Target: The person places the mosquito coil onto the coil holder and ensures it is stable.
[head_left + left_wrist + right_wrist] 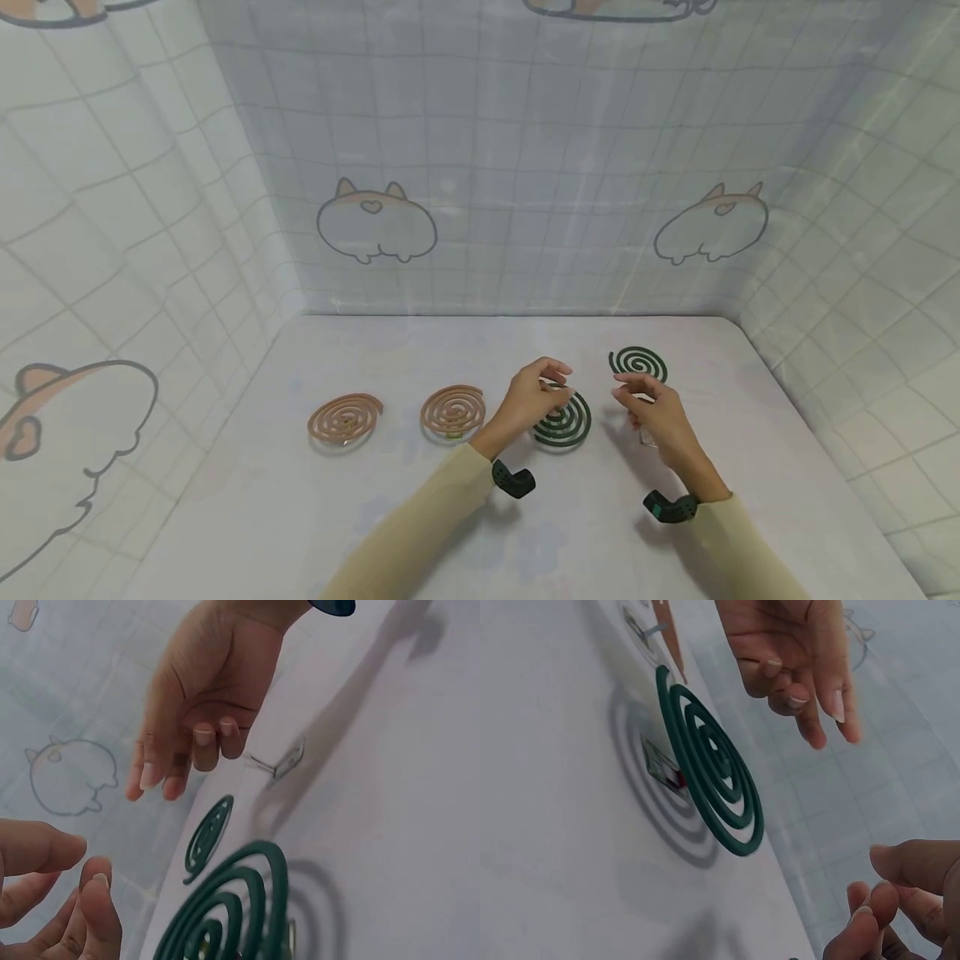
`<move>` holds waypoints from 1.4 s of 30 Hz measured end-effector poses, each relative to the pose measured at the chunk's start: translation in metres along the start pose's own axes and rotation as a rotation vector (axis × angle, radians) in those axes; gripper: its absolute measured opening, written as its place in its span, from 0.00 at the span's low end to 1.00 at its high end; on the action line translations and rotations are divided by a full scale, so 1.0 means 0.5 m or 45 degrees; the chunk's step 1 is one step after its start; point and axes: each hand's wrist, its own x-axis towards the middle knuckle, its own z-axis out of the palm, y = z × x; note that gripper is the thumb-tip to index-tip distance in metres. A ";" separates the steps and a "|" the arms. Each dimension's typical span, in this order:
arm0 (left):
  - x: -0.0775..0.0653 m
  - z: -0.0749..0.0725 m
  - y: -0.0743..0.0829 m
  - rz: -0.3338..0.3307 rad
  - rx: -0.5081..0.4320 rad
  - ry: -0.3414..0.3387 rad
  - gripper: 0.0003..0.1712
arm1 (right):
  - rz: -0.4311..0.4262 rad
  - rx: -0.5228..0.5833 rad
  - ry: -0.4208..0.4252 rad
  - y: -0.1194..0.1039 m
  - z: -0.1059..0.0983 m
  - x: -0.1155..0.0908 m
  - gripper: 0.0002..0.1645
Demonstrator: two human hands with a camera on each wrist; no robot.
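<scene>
Topping a stand [660, 766]: green coil [723, 766]

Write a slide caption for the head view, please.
Empty left hand and right hand hover near two green mosquito coils, two brown coils farther left.

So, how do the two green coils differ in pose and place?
The nearer green coil sits raised on a small stand, while the farther green coil lies flat on the tabletop. In the head view, the left hand partly covers the nearer coil; the right hand partly covers the farther one. Both are dark green spirals.
</scene>
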 end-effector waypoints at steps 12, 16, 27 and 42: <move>0.041 0.055 0.018 0.030 -0.043 -0.041 0.16 | -0.031 0.023 0.039 -0.013 -0.040 0.009 0.28; 0.054 0.077 0.025 0.011 -0.018 -0.034 0.18 | -0.054 0.020 0.067 -0.007 -0.051 0.015 0.27; 0.088 0.125 0.031 -0.014 -0.075 -0.056 0.15 | -0.035 -0.023 0.148 0.019 -0.083 0.039 0.25; 0.122 0.170 0.027 -0.099 -0.127 -0.073 0.14 | 0.012 -0.036 0.210 0.038 -0.118 0.073 0.31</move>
